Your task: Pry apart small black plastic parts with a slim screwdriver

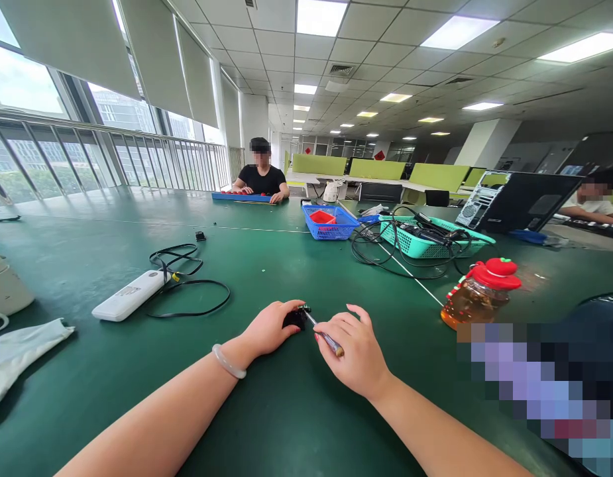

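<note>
In the middle of the green table point(286, 424), my left hand point(269, 329) closes its thumb and fingers around a small black object point(295, 317). Its kind cannot be made out, since the fingers partly cover it. My right hand point(354, 348) grips a slim tool with a metal shaft point(330, 341), probably a screwdriver, its butt end pointing down and to the right. The tool's tip meets the upper right of the black object. A pale bangle point(228, 362) rings my left wrist.
Left lies a white power strip point(130, 296) with a looped black cord. Beyond my hands stand a blue basket point(331, 228) and a teal basket point(415, 244) of cables. A red-lidded jar point(480, 295) is at right. A person point(261, 173) sits across the table.
</note>
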`<control>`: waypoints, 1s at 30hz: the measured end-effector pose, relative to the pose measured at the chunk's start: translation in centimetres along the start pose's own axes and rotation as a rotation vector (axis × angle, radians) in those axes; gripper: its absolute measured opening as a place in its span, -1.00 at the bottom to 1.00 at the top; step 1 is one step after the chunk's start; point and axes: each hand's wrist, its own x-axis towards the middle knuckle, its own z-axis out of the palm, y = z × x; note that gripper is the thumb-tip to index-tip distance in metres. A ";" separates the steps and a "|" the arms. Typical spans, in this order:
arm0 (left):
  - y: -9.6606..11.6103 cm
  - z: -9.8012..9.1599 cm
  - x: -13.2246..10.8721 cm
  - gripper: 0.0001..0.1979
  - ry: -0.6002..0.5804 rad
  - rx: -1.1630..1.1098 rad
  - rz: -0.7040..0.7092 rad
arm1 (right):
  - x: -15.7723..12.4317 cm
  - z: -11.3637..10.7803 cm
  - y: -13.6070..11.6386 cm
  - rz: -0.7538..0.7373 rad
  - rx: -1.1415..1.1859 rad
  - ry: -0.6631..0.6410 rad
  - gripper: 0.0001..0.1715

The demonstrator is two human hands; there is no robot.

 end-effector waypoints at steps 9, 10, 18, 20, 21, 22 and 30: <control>0.4 -0.4 -0.1 -0.52 -0.017 0.002 0.058 | 0.0 0.3 0.8 0.180 0.072 0.005 -0.81; 0.4 -0.4 0.0 -0.55 -0.019 0.002 0.078 | 0.0 0.3 0.9 0.195 0.072 0.005 -0.80; 0.4 -0.5 -0.1 -0.56 -0.023 -0.009 0.087 | 0.0 0.2 1.3 0.260 0.140 0.059 -0.78; 0.4 -0.4 -0.1 -0.53 -0.014 -0.015 0.072 | 0.0 0.1 1.0 0.218 0.174 0.055 -0.80; 0.4 -0.3 0.0 -0.52 -0.010 -0.016 0.067 | 0.1 0.0 0.8 0.193 0.188 0.048 -0.81; 0.3 -0.3 0.0 -0.52 -0.006 -0.016 0.062 | 0.1 -0.1 0.6 0.171 0.196 0.041 -0.82; 0.4 -0.3 -0.1 -0.52 -0.022 0.008 0.052 | 0.1 0.0 0.5 0.182 0.165 0.033 -0.79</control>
